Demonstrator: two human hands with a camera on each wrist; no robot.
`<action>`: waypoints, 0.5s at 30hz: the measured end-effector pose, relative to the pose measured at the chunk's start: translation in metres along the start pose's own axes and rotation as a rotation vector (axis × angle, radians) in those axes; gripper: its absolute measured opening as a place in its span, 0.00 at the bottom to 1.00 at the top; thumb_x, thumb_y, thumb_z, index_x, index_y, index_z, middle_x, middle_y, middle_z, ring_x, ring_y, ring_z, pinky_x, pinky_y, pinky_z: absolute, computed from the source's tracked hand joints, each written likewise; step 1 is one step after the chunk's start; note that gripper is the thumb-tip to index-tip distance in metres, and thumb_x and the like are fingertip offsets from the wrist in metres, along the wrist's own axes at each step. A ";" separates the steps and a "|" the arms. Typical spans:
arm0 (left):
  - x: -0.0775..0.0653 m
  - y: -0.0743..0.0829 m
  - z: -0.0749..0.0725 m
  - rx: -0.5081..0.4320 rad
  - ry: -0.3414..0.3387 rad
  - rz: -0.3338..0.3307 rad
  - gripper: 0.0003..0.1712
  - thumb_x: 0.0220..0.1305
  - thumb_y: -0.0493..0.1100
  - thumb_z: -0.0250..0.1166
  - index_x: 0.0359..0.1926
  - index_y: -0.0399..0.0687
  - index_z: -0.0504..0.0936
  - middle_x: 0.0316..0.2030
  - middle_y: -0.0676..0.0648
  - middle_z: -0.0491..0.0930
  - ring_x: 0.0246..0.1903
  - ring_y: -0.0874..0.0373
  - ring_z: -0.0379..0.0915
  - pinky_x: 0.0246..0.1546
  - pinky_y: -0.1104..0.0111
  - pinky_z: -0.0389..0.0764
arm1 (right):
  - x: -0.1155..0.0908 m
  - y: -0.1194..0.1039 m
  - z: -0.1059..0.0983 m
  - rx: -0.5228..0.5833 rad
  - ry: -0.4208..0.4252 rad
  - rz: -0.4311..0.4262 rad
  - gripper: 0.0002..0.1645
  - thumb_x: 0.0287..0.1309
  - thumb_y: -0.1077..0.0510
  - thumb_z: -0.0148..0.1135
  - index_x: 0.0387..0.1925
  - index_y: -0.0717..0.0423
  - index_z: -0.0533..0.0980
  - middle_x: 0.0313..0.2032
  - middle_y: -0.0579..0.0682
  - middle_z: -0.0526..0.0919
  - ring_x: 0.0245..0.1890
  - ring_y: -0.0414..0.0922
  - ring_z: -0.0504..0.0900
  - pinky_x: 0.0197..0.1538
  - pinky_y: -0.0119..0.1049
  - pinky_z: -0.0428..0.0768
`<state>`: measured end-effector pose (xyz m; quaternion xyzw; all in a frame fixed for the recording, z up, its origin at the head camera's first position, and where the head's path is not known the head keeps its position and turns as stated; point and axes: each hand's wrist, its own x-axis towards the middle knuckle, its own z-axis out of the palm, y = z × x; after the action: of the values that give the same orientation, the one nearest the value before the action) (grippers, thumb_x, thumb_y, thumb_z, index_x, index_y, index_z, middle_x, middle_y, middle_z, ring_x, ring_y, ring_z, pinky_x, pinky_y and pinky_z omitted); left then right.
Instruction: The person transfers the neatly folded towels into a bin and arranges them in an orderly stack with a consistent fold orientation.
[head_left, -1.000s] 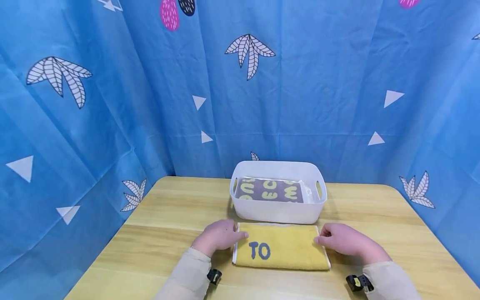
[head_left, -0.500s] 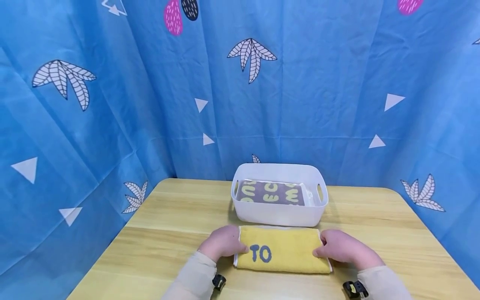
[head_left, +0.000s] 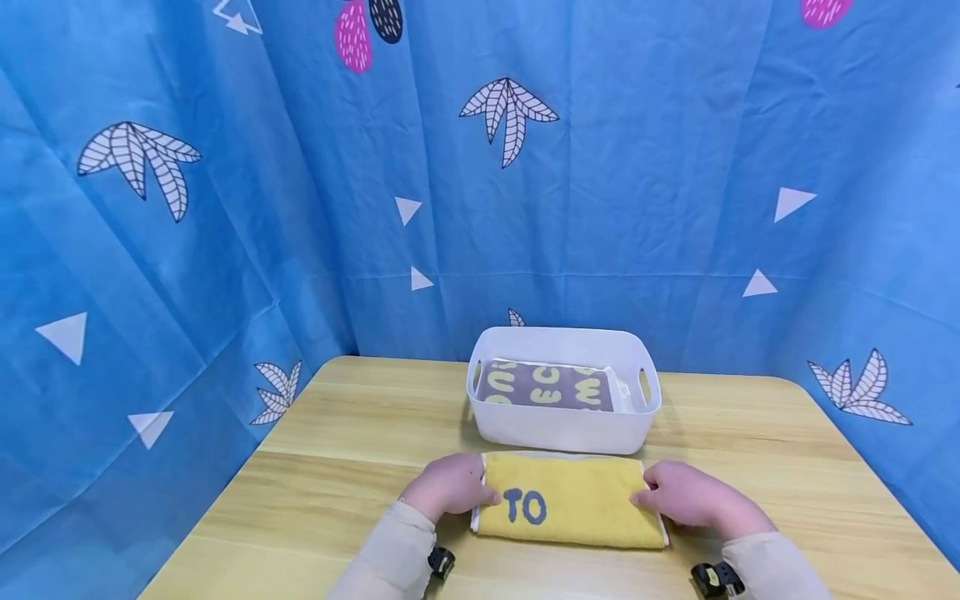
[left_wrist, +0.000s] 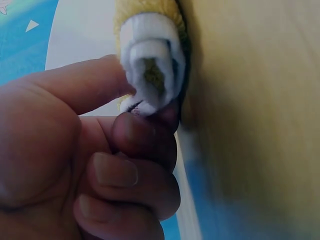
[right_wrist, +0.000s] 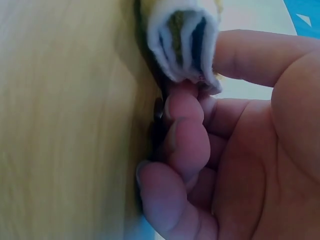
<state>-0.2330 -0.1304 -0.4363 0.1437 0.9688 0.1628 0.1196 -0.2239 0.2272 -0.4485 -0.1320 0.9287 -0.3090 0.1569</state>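
A folded yellow towel (head_left: 573,508) with white edging and the grey-blue letters "TO" lies in front of the basket in the head view. My left hand (head_left: 450,485) pinches its left end, thumb on top. At the opposite end my right hand (head_left: 688,496) grips it the same way. Both wrist views show the towel end-on: rolled white-edged layers (left_wrist: 150,42) by the left thumb, and stacked layers (right_wrist: 182,25) by the right thumb. The other fingers of each hand curl beneath the towel, close to the tabletop.
Just behind the towel stands a white plastic basket (head_left: 562,431) with side handle holes. Inside it lies a folded purple-grey towel (head_left: 543,386) with yellow-green letters. The wooden table (head_left: 360,433) is surrounded by a patterned blue curtain (head_left: 637,183).
Both hands have slid slightly nearer along the towel's ends, and their hold on it has closed in. The whole scene has shifted a little down and right in the head view.
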 end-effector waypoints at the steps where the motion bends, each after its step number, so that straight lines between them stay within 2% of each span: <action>1: 0.000 -0.001 0.000 -0.005 -0.008 0.002 0.20 0.59 0.56 0.71 0.22 0.51 0.75 0.18 0.52 0.71 0.19 0.58 0.66 0.25 0.63 0.70 | 0.000 0.000 0.000 -0.004 0.000 -0.009 0.17 0.63 0.51 0.67 0.23 0.54 0.73 0.18 0.47 0.69 0.16 0.44 0.68 0.23 0.40 0.69; 7: 0.001 -0.004 0.000 -0.011 -0.051 0.020 0.18 0.63 0.56 0.69 0.25 0.51 0.76 0.20 0.51 0.71 0.20 0.58 0.67 0.26 0.63 0.71 | 0.001 0.000 -0.001 -0.051 0.001 -0.029 0.18 0.64 0.51 0.65 0.23 0.54 0.72 0.20 0.48 0.70 0.20 0.46 0.70 0.27 0.41 0.69; 15: 0.002 -0.005 -0.004 0.003 -0.076 0.031 0.18 0.66 0.56 0.67 0.28 0.50 0.77 0.22 0.50 0.72 0.21 0.57 0.67 0.27 0.62 0.71 | 0.000 -0.002 -0.004 -0.077 -0.015 -0.060 0.18 0.66 0.51 0.64 0.24 0.53 0.71 0.21 0.47 0.69 0.23 0.46 0.70 0.31 0.41 0.68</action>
<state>-0.2371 -0.1357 -0.4346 0.1650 0.9614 0.1575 0.1536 -0.2249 0.2280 -0.4441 -0.1682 0.9342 -0.2768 0.1493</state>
